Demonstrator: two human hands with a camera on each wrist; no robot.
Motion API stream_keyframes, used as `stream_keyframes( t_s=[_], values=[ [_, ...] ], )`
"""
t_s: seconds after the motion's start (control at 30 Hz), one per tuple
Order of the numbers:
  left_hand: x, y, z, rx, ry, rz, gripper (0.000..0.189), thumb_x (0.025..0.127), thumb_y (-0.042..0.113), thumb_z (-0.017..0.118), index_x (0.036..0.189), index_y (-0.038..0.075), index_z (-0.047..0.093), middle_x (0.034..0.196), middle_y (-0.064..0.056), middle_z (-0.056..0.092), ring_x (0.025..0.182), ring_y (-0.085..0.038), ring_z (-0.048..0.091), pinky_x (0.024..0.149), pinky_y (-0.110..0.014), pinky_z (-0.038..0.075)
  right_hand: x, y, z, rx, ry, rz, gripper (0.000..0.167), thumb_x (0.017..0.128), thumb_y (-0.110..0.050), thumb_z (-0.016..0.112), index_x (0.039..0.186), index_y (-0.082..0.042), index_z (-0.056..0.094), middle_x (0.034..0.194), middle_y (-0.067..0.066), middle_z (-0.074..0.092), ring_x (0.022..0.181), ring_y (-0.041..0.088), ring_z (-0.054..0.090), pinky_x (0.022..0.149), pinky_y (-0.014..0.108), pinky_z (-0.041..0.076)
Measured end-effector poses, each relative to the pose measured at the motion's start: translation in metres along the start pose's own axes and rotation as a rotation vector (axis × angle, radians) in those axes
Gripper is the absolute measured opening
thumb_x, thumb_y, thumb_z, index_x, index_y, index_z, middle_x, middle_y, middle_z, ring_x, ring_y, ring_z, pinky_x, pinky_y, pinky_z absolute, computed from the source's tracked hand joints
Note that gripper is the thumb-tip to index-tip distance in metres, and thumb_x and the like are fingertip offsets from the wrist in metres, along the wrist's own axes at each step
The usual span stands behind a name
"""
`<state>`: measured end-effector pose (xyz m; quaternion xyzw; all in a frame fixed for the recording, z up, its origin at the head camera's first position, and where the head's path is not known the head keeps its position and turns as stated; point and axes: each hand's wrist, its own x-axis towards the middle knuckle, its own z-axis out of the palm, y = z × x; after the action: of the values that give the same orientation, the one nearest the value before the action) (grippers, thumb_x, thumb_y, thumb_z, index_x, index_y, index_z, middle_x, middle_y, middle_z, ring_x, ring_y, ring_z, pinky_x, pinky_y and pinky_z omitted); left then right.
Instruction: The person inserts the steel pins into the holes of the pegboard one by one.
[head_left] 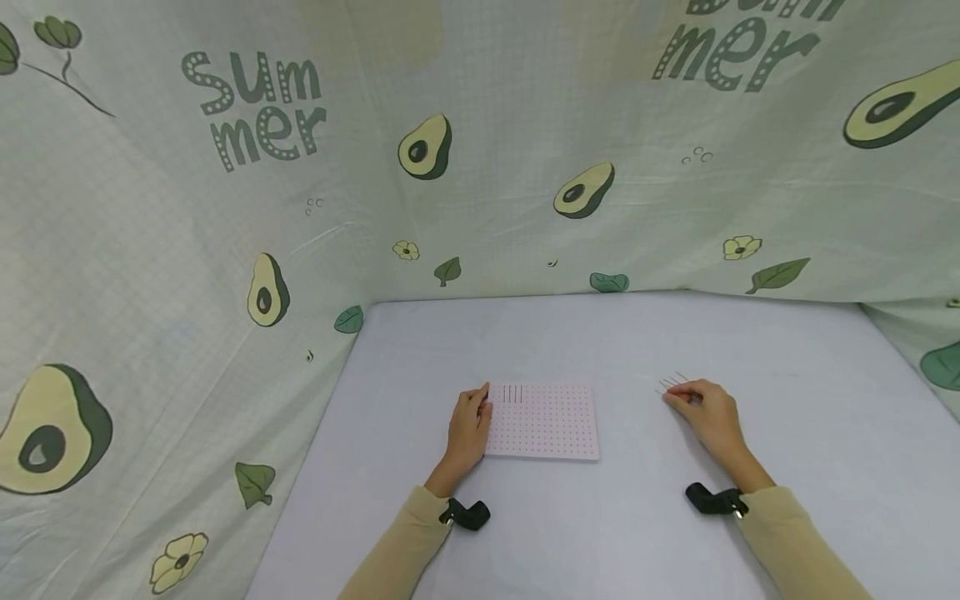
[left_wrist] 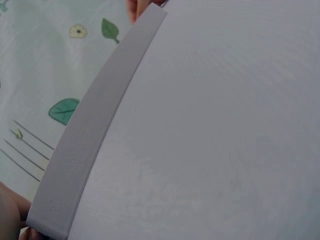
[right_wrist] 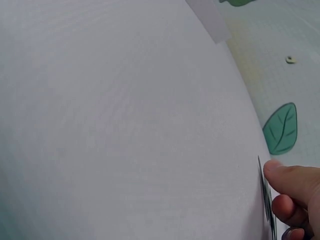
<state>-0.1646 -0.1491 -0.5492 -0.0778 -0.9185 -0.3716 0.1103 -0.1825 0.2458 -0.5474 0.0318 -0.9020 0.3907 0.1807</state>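
Note:
A pale pink pegboard (head_left: 542,422) with rows of small holes lies on the table, its pale side edge (left_wrist: 95,115) facing the left wrist camera. Several thin dark metal pins (head_left: 513,393) stand upright in holes near its far left corner. My left hand (head_left: 468,425) grips the board's left edge, thumb and fingers around its side. Off to the right, my right hand (head_left: 705,410) brings thumb and fingers together at a small bunch of thin metal pins (right_wrist: 267,200) low over the table. The fingertips partly hide these pins.
A white cloth covers the table (head_left: 645,533). Behind it and along the left hangs a pale green curtain (head_left: 510,242) printed with avocados and leaves. Black wrist cameras (head_left: 471,515) sit at both cuffs.

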Motion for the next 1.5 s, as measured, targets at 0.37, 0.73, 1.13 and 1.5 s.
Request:
stream_keyframes(
  t_s=[0.37,0.73,1.13,1.5],
  values=[
    [0.0006,0.0011,-0.0007,-0.004,0.0,0.005,0.042,0.105,0.01,0.05,0.145,-0.003,0.048,0.125,-0.019,0.053,0.103,-0.023,0.054,0.088,-0.04,0.046,0.0005,0.0029,0.0022,-0.001,0.017,-0.032,0.012,0.079,-0.006,0.083,0.084,0.002,0.075,0.072,0.003,0.058,0.07,0.018,0.047,0.063,0.026,0.032],
    [-0.0014,-0.0005,-0.0026,-0.004,-0.003,0.012,0.042,0.105,0.011,0.049,0.144,-0.004,0.047,0.125,-0.019,0.053,0.103,-0.024,0.054,0.088,-0.041,0.046,-0.0022,0.0011,0.0042,-0.007,-0.037,-0.005,0.011,0.084,-0.005,0.079,0.084,0.004,0.072,0.076,0.008,0.06,0.072,0.021,0.046,0.062,0.029,0.033],
    [-0.0022,-0.0004,-0.0032,0.001,0.012,0.027,0.041,0.104,0.01,0.05,0.143,-0.005,0.049,0.123,-0.019,0.054,0.102,-0.025,0.055,0.087,-0.041,0.047,-0.0022,-0.0027,0.0051,0.016,-0.077,-0.023,0.01,0.086,0.002,0.075,0.081,0.006,0.067,0.071,0.007,0.056,0.065,0.016,0.045,0.054,0.025,0.036],
    [-0.0026,0.0011,-0.0006,-0.011,-0.003,0.011,0.042,0.105,0.01,0.049,0.144,-0.005,0.047,0.124,-0.019,0.053,0.103,-0.025,0.054,0.089,-0.042,0.046,-0.0025,-0.0052,-0.0003,-0.002,-0.048,0.001,0.013,0.086,-0.004,0.077,0.08,0.005,0.069,0.068,0.004,0.054,0.062,0.014,0.043,0.054,0.025,0.034]
  ],
)
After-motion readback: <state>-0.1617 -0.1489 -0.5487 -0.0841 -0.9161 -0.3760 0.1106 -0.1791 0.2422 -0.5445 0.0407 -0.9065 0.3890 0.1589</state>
